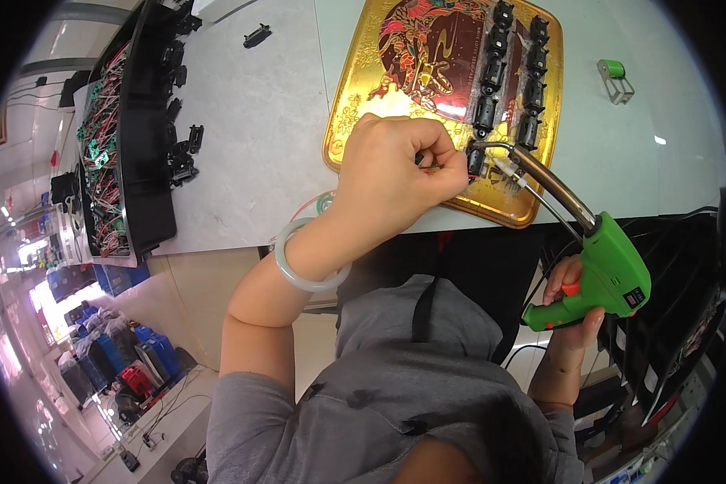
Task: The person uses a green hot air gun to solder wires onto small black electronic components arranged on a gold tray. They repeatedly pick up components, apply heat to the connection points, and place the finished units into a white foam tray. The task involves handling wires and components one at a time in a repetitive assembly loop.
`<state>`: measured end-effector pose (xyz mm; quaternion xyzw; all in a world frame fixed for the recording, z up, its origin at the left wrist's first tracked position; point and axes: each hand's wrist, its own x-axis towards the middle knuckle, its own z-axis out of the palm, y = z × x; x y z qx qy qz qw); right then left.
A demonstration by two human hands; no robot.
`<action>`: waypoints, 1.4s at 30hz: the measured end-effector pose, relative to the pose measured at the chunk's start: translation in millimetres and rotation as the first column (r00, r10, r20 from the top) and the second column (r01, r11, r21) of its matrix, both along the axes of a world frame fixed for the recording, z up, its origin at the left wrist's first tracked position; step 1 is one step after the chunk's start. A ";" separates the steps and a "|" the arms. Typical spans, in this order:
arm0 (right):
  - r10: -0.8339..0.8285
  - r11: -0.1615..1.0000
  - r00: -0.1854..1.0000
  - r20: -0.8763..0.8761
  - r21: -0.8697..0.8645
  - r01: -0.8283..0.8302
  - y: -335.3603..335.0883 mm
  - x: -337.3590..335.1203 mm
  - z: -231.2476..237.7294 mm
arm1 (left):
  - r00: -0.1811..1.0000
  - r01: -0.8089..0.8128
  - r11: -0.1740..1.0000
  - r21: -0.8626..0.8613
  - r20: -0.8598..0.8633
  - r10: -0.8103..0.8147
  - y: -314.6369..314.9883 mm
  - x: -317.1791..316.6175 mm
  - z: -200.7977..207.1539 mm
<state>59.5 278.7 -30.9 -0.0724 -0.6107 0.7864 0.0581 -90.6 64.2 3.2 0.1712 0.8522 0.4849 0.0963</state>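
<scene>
My right hand (562, 280) is wrapped round the handle of a green soldering gun (617, 262) with an orange trigger. Its metal barrel and a thin feed tube reach up to the left, and the tip is at the nearest black plastic part (475, 161) on the gold tray (502, 211). Beside that tip my left hand (399, 165) is closed in a pinch on thin wires, of which only short bits show at the fingertips. A small green circuit board (325, 202) with a red wire hangs behind my left wrist. Two rows of similar black parts (534, 93) stand on the tray's right side.
A black bin (149, 145) of green boards and red wires stands at the left, with several loose black parts (183, 165) beside it. Another black part (257, 35) lies at the far left of the table. A green roll on a metal stand (615, 79) is at the right.
</scene>
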 end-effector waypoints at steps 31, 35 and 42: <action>-0.004 0.999 0.997 0.077 -0.042 0.008 -5.5 1.2 3.5 | 1.000 -0.020 1.000 -0.014 -0.008 0.020 1.4 0.8 1.6; -0.086 0.994 0.995 0.045 -0.060 0.088 -3.7 3.1 6.0 | 1.000 -0.009 1.000 -0.021 0.011 0.009 1.0 0.1 1.9; -0.087 0.989 0.995 -0.046 -0.123 0.081 7.5 1.6 3.7 | 0.999 -0.020 0.999 -0.036 0.034 0.021 0.9 0.2 3.0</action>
